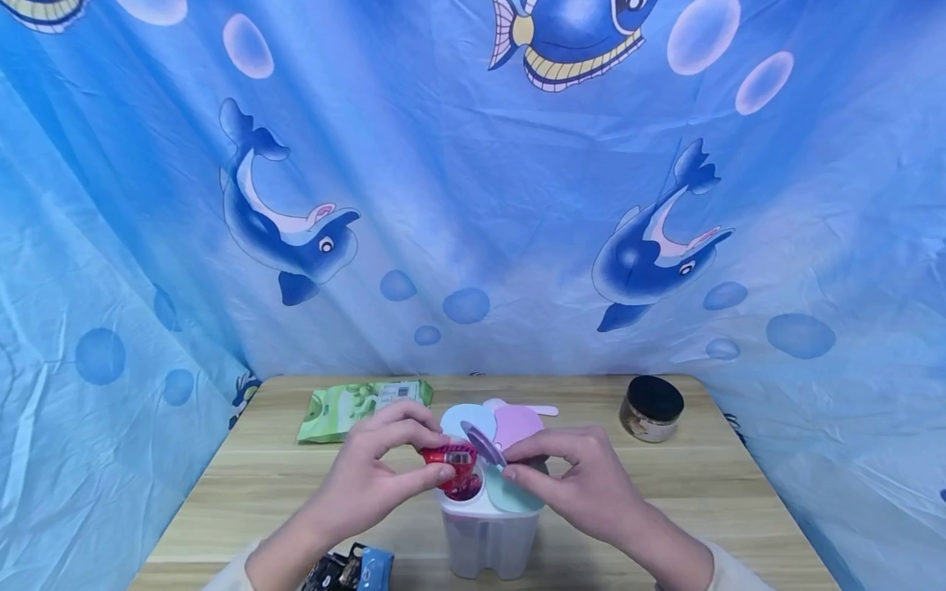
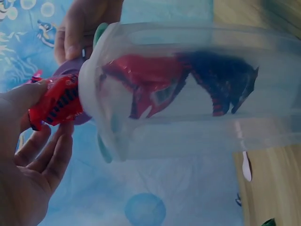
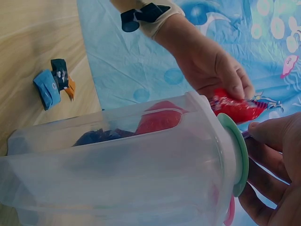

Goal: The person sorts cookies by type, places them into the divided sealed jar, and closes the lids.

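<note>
My left hand pinches a small red snack packet at the round opening of a clear plastic storage container. With thumb and fingers, my right hand holds up the purple flip lid of that opening. The other lids, blue, pink and green, lie closed on the container's top. Through the clear wall in the left wrist view, a red packet and a dark blue packet show inside one compartment.
Near the front left lie several small black and blue packets. A green snack bag rests at the back left, and a black-lidded jar stands at the back right. Behind the container is a pale spoon handle. A blue curtain surrounds the table.
</note>
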`<control>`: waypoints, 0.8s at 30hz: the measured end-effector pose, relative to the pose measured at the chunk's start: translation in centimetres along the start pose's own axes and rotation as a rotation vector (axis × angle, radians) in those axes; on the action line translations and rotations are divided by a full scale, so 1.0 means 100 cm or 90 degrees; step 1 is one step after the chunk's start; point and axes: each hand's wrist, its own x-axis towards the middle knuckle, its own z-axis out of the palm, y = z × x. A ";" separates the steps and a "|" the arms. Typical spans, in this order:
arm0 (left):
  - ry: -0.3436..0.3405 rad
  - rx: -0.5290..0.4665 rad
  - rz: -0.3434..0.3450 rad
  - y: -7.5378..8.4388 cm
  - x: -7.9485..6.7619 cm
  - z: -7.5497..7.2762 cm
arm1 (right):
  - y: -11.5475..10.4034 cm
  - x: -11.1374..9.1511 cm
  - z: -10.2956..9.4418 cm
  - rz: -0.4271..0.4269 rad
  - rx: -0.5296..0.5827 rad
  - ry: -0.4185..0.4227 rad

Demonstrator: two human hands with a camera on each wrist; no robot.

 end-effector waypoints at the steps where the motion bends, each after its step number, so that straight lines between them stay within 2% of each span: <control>1: -0.001 0.008 0.006 -0.001 0.000 0.002 | 0.000 0.000 0.000 0.001 0.000 -0.001; 8: -0.029 0.041 0.020 -0.005 -0.002 0.013 | -0.001 0.001 0.001 -0.013 0.003 0.000; 11: -0.034 0.057 0.043 -0.005 -0.002 0.016 | -0.001 0.001 0.002 -0.015 0.002 0.003; 14: -0.038 0.106 0.081 -0.003 -0.001 0.015 | -0.001 0.001 0.002 -0.016 0.002 0.004; 17: -0.067 0.183 0.108 0.001 0.001 0.012 | -0.001 0.001 0.002 -0.015 0.002 0.004; 21: -0.127 0.260 0.091 0.005 0.002 0.005 | -0.002 0.001 0.002 -0.009 0.000 0.001; 24: -0.155 0.274 0.075 0.005 0.002 0.000 | -0.003 0.002 0.003 0.000 -0.002 -0.002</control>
